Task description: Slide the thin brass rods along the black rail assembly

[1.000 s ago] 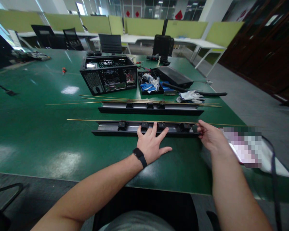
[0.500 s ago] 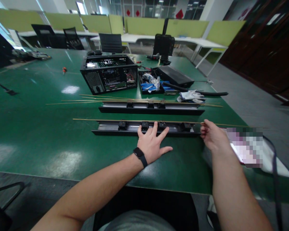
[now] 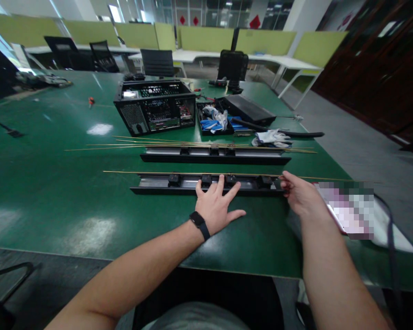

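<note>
A long black rail (image 3: 158, 184) with several black clips lies across the green table (image 3: 55, 192) in front of me. My left hand (image 3: 217, 205) lies flat and open on the table, its fingertips resting on the rail's middle. A thin brass rod (image 3: 141, 173) runs along the rail's far side. My right hand (image 3: 299, 195) is closed in a pinch on that rod at the rail's right end. A second rail (image 3: 215, 156) lies further back with several more brass rods (image 3: 131, 144) beside it.
An open black computer case (image 3: 154, 107) stands behind the rails. To its right are a tray of blue and white parts (image 3: 215, 119), a flat black box (image 3: 249, 109) and white gloves (image 3: 271, 137). A blurred-out item (image 3: 351, 211) lies at my right. Chairs and desks stand beyond.
The brass rod slid a little to the right and then back left with my right hand. My left hand has stayed flat on the rail.
</note>
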`<state>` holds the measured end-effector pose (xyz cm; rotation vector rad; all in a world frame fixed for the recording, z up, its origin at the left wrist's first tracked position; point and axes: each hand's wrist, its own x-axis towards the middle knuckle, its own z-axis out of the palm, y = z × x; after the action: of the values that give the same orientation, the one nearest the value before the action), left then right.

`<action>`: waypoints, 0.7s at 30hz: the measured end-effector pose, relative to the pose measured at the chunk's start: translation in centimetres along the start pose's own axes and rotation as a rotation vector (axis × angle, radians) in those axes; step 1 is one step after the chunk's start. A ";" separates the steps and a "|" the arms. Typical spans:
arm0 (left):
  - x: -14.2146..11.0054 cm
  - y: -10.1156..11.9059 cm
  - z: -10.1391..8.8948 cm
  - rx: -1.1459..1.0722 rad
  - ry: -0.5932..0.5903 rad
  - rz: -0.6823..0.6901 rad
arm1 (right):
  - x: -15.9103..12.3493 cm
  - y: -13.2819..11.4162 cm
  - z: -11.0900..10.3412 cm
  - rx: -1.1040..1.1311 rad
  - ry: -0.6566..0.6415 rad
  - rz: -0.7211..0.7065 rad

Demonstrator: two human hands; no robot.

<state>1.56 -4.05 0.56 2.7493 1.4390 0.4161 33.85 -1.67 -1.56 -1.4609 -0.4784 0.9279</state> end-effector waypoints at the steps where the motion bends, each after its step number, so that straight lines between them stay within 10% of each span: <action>1: 0.0 0.0 0.0 -0.001 0.001 0.001 | 0.0 0.0 0.0 0.002 0.001 0.000; 21: 0.0 0.0 0.2 0.001 0.005 0.002 | -0.2 -0.2 0.3 0.083 0.104 -0.011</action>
<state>1.57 -4.00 0.41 2.7521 1.4382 0.4228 33.60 -1.60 -1.34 -1.4213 -0.3672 0.8490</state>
